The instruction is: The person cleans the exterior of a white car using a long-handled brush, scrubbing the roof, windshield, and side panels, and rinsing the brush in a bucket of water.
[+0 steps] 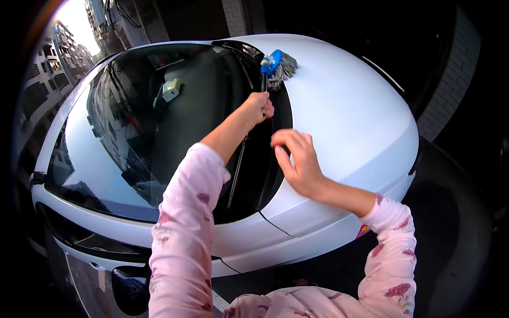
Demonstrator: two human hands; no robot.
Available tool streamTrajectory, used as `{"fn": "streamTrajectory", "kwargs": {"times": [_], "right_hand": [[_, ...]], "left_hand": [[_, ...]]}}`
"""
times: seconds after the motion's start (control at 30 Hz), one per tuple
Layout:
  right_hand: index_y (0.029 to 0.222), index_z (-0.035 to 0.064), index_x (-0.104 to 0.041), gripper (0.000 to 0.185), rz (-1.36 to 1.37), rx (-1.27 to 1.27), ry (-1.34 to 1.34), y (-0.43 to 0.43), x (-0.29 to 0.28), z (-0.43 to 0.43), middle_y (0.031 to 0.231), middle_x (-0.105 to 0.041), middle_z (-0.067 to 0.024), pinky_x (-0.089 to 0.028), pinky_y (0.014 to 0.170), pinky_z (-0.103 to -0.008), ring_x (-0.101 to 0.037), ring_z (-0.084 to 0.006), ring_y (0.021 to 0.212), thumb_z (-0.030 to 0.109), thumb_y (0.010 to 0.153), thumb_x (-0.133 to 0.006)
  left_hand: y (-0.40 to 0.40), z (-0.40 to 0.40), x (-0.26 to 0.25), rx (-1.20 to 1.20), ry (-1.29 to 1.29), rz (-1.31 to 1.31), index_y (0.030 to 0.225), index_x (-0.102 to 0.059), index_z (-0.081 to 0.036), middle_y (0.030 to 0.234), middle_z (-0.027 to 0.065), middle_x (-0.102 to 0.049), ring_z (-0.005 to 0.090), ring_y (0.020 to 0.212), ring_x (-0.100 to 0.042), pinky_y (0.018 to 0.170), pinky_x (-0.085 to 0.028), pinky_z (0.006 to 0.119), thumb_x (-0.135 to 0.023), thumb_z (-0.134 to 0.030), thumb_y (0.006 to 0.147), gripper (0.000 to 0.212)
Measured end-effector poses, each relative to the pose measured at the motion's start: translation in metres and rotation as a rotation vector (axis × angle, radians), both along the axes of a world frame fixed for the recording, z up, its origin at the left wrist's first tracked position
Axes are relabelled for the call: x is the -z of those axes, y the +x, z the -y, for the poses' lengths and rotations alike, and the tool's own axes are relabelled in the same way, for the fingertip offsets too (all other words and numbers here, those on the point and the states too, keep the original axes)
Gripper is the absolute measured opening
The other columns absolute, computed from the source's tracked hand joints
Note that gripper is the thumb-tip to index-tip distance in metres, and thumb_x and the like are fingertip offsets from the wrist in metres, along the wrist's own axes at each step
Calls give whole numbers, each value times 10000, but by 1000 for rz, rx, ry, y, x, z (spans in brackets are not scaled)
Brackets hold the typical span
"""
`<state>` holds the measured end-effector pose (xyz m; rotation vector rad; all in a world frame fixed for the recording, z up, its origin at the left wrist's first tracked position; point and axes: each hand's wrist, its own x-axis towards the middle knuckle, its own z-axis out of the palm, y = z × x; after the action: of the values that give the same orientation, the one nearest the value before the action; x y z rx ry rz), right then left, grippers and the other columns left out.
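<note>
My left hand [260, 106] is shut around the dark handle of a car-cleaning mop [264, 81], reaching out over the base of the windshield. The mop's blue plastic head [273, 63] carries grey string strands [287, 68], which rest on the rear edge of the white car hood [350, 107] and the black cowl [283, 115]. Nearer to me, my right hand [299, 163] hangs over the hood's near rear corner. Its fingers are loosely curled with the thumb apart, and nothing shows in its grasp.
The windshield [191, 107] spans the left, with a wiper arm [238, 171] along its base. A box [171, 90] shows behind the glass. The side mirror [131, 288] juts out at lower left. A tiled wall [449, 79] stands beyond the car's front.
</note>
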<state>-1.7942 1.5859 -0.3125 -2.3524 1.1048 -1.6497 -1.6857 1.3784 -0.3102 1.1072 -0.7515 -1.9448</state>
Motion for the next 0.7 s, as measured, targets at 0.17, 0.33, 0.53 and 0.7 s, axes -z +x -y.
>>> {"fn": "streamTrajectory", "kwargs": {"times": [0.17,0.33,0.53,0.7], "right_hand": [[791,37,-553,75,-117,-119,94,-27,12,-42,759,-579,-50,-356,805,-351,-543,-190,695,13,824,-490],[773,27,-563,86,-105,-150,198,-33,13,-45,728,-586,-63,-375,765,-341,-545,-208,690,36,834,-503],[759,28,-577,153,-8,-32,258,-37,2,-17,701,-582,-101,-392,687,-334,-543,-242,662,111,862,-501],[789,-21,-596,155,25,25,51,-34,-25,42,705,-621,-101,-470,641,-286,-611,-184,668,86,854,-506]], "left_hand": [[-31,51,6,-54,28,-95,651,-313,-130,479,-36,-262,83,380,-247,344,-208,238,-381,-205,952,318],[-19,59,7,-53,45,-141,651,-306,-136,468,-28,-248,94,372,-261,347,-204,254,-374,-195,943,306],[5,-8,-5,142,95,-57,658,-315,-140,503,-36,-269,74,397,-275,351,-211,218,-374,-250,961,328],[58,-132,-54,204,108,134,689,-342,-105,535,-47,-301,40,411,-271,350,-189,190,-384,-206,965,298]]}}
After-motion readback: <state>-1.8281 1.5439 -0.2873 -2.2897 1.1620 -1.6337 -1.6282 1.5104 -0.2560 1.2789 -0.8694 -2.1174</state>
